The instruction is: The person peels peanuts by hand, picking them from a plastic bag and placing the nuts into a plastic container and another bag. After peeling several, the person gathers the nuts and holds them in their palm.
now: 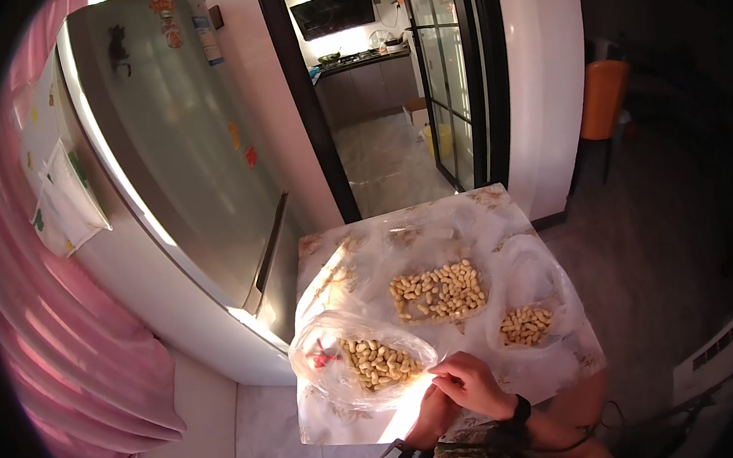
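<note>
My left hand (436, 410) is at the near edge of the table, with a watch on its wrist. Partly over it lies my right hand (475, 383), a dark band around its wrist. The fingers of both hands are closed and meet at the tips; whatever is between them is too small to make out. Just left of the hands, a clear plastic bag (317, 386) lies spread wide with unshelled peanuts (381, 363) and something red in it. More peanuts (440, 290) lie in a rectangular patch on clear plastic farther back. A third clear bag (535, 269) on the right holds a smaller heap of peanuts (526, 326).
The table (339, 427) has a flowered cover. A tall fridge (179, 149) stands close on its left, beside a pink curtain (53, 297). Beyond the table, a glass door (445, 76) leads to a kitchen. An orange chair (604, 100) is at the far right.
</note>
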Demonstrator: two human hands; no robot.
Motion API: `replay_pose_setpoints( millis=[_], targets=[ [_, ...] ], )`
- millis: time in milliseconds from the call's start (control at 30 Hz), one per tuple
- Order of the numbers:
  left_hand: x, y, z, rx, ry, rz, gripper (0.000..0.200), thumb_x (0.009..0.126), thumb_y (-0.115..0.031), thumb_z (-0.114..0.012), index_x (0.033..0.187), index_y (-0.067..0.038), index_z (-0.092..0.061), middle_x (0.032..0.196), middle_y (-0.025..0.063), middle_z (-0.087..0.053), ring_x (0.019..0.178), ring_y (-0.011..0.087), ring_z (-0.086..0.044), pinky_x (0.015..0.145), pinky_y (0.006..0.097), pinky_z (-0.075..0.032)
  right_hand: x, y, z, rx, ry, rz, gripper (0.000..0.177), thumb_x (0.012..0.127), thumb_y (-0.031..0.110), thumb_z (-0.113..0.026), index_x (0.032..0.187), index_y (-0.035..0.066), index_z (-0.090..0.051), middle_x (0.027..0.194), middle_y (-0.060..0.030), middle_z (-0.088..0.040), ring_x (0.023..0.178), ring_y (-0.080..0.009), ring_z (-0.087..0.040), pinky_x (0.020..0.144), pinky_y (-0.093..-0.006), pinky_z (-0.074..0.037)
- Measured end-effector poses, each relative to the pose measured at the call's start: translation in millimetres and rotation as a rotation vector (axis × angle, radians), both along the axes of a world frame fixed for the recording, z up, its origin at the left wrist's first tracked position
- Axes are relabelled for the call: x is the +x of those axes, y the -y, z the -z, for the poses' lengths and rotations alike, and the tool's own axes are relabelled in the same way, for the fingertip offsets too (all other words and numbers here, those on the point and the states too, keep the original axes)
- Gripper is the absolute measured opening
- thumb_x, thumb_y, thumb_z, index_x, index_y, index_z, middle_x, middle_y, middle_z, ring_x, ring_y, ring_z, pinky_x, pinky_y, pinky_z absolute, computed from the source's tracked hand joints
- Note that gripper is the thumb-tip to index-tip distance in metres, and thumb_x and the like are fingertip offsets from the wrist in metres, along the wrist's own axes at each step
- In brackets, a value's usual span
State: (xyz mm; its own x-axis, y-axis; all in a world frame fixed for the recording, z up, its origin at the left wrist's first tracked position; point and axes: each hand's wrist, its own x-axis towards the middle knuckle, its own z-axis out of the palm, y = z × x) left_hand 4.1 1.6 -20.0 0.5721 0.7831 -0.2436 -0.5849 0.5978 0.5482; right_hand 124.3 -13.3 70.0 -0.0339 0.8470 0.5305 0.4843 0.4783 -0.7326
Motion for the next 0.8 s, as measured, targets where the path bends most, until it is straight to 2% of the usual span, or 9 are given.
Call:
replay_pose_setpoints(
  millis=[133,167,233,267,300,367,433,567,800],
  targets=[
    [-3,-9,0,0.004,0.111,0.156,0.049,0.107,-0.042,-0.032,0.121,-0.001,-0.055,0.117,0.0119,-0.062,0.110,0.0250,-0.060,0.096,0.0389,-0.048,20,24,20,0.127,0.020,0.088,0.014,0.078,0.007,-0.075,0.092,0.008,-0.071,0.090,-0.0051,-0.067,0.078,-0.0251,-0.063,0.072,-0.0366,-0.051],
    [-5,-11,1,0.003,0.112,0.161,0.049,0.107,-0.042,-0.032,0.121,-0.001,-0.055,0.117,0.0119,-0.062,0.110,0.0250,-0.060,0.096,0.0389,-0.048,26,29,25,0.127,0.021,0.093,0.014,0.078,0.007,-0.075,0.092,0.008,-0.071,0.090,-0.0051,-0.067,0.078,-0.0251,-0.063,0.072,-0.0366,-0.051],
    [-7,-13,-1,-0.058,0.312,0.214,0.051,0.106,-0.046,-0.033,0.119,-0.002,-0.055,0.116,0.0105,-0.062,0.108,0.0241,-0.061,0.094,0.0376,-0.049,34,34,30,0.126,0.103,0.069,0.019,0.077,0.011,-0.077,0.096,0.011,-0.072,0.093,-0.0028,-0.067,0.084,-0.0240,-0.063,0.077,-0.0366,-0.050],
    [-5,-11,-3,-0.016,0.198,0.183,0.051,0.106,-0.047,-0.033,0.120,-0.003,-0.056,0.115,0.0098,-0.063,0.106,0.0231,-0.061,0.091,0.0356,-0.050,36,35,30,0.126,0.101,0.073,0.019,0.077,0.011,-0.077,0.096,0.011,-0.072,0.093,-0.0028,-0.067,0.084,-0.0240,-0.063,0.077,-0.0366,-0.050],
    [-6,-13,1,-0.016,0.195,0.187,0.051,0.106,-0.047,-0.033,0.120,-0.003,-0.056,0.115,0.0098,-0.063,0.106,0.0231,-0.061,0.091,0.0356,-0.050,35,37,24,0.104,0.155,0.066,0.022,0.077,0.014,-0.077,0.099,0.012,-0.072,0.095,-0.0020,-0.067,0.088,-0.0240,-0.062,0.081,-0.0367,-0.049],
    [-10,-19,10,-0.044,0.440,0.326,0.049,0.106,-0.045,-0.034,0.120,-0.004,-0.056,0.116,0.0099,-0.063,0.106,0.0224,-0.062,0.091,0.0352,-0.050,33,37,21,0.083,0.203,0.061,0.025,0.077,0.017,-0.077,0.101,0.013,-0.072,0.097,-0.0013,-0.067,0.093,-0.0240,-0.061,0.084,-0.0368,-0.048],
    [-9,-17,8,-0.044,0.385,0.291,0.048,0.107,-0.044,-0.034,0.120,-0.003,-0.057,0.116,0.0103,-0.063,0.106,0.0224,-0.062,0.091,0.0351,-0.050,31,36,21,0.041,0.233,0.083,0.027,0.078,0.019,-0.075,0.105,0.013,-0.072,0.101,-0.0014,-0.066,0.099,-0.0251,-0.058,0.089,-0.0371,-0.045],
    [-4,-13,-3,-0.064,0.191,0.190,0.045,0.107,-0.039,-0.035,0.121,-0.002,-0.056,0.115,0.0102,-0.063,0.104,0.0219,-0.061,0.091,0.0351,-0.050,37,31,37,0.048,0.184,0.058,0.026,0.079,0.018,-0.074,0.105,0.013,-0.071,0.101,-0.0021,-0.067,0.097,-0.0259,-0.058,0.089,-0.0376,-0.045],
    [-3,-13,-3,-0.046,0.137,0.182,0.043,0.108,-0.035,-0.033,0.121,0.001,-0.055,0.116,0.0123,-0.062,0.107,0.0230,-0.061,0.094,0.0371,-0.049,38,33,34,-0.023,0.186,0.063,0.026,0.079,0.015,-0.074,0.105,0.014,-0.074,0.100,-0.0007,-0.066,0.094,-0.0250,-0.057,0.085,-0.0368,-0.047]
  ],
)
